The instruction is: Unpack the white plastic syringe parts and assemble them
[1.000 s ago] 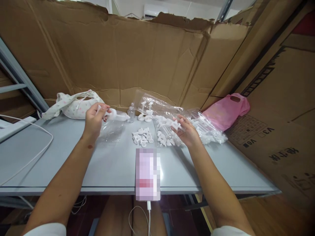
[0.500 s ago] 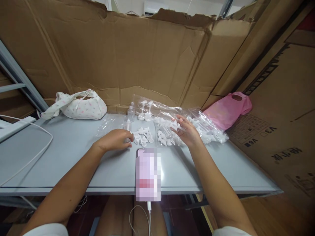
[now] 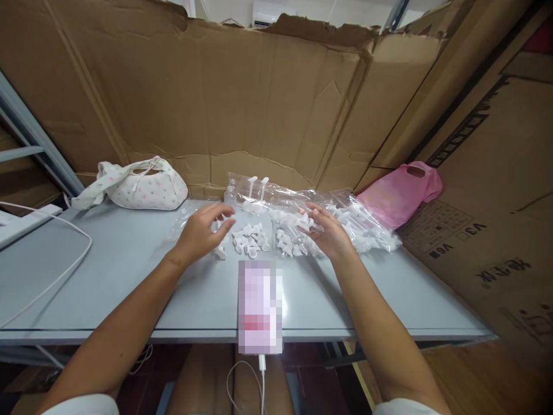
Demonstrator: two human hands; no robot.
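Observation:
My left hand [image 3: 201,231] hovers over the grey table [image 3: 129,259] with its fingers apart and nothing in it. A small white plastic piece [image 3: 221,252] stands just under its fingertips. To its right lies a loose pile of small white parts [image 3: 251,240]. My right hand [image 3: 330,233] reaches into a clear plastic bag [image 3: 363,227] full of white parts and pinches one small white part [image 3: 307,221] between thumb and fingers. Two white pump heads [image 3: 258,184] stick up inside another clear bag at the back.
A blurred phone [image 3: 260,305] lies at the table's front edge with a cable hanging down. A white flowered cloth bag [image 3: 138,187] sits at the back left, a pink plastic bag [image 3: 400,193] at the back right. A white cable [image 3: 64,268] loops on the left. Cardboard sheets [image 3: 268,98] wall the table.
My left hand came down from the back left, where it held a white pump piece, to the table by the pile and let go. The right hand stayed in the bag.

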